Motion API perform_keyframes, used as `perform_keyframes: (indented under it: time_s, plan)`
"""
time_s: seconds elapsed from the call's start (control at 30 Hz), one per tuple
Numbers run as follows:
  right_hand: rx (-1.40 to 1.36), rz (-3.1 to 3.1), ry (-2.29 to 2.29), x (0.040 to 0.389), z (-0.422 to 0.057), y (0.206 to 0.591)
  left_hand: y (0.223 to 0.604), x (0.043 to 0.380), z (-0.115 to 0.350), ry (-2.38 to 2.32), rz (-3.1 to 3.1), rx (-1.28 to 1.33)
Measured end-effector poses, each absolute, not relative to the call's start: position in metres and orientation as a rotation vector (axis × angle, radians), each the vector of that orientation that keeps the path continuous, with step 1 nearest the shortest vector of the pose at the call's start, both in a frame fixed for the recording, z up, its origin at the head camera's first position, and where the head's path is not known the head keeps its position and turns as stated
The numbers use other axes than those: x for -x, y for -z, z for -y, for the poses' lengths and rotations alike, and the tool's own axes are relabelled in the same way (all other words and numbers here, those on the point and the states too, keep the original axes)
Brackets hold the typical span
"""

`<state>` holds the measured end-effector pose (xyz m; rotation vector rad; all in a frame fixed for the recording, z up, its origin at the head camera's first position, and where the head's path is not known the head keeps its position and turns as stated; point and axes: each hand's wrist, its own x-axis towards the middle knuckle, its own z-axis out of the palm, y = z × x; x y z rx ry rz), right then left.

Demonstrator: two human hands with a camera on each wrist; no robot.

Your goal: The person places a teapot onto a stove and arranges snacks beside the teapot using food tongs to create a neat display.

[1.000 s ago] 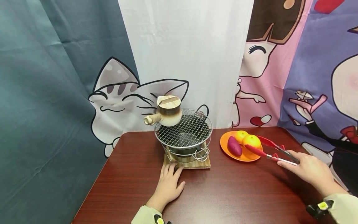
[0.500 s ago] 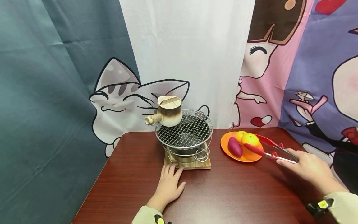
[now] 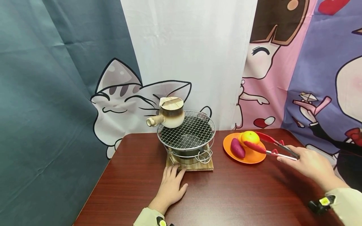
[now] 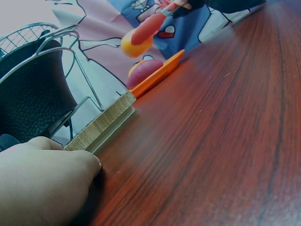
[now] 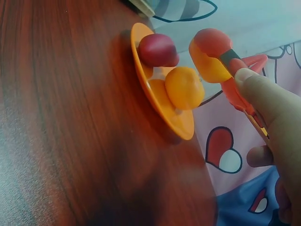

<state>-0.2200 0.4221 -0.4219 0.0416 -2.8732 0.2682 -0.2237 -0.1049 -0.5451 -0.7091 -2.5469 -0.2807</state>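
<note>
My right hand [image 3: 314,164] grips a pair of tongs [image 3: 255,148] with red tips and metal arms. Between the tips is an orange [image 3: 250,137], raised off the orange plate [image 3: 254,159] in the right wrist view. On that plate lie a second orange [image 5: 184,88] and a purple sweet potato [image 3: 237,148]. In the head view the held orange mostly covers the second one. My left hand [image 3: 169,190] lies with fingers extended, fingertips on the front edge of a wooden board [image 3: 202,167] that carries a round tabletop grill [image 3: 198,133].
A small pot [image 3: 172,119] with a wooden lid and a side handle stands on the back left of the grill's wire mesh. Wire handles stick out at the grill's front right. Behind the dark red table [image 3: 226,194] hangs a cartoon-printed cloth [image 3: 192,44].
The tongs have lifted the front orange up and a little to the left, off the plate. My right hand moved slightly up and left with them. The left hand stayed still.
</note>
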Motion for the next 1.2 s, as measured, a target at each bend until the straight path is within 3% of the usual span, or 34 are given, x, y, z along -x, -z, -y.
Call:
perform_keyframes:
  time_s: [1.2]
  plan:
    - [-0.089,2.893,-0.257,0.235,-0.396,0.389,0.541,0.220,0.104,0.264,2.558,0.701]
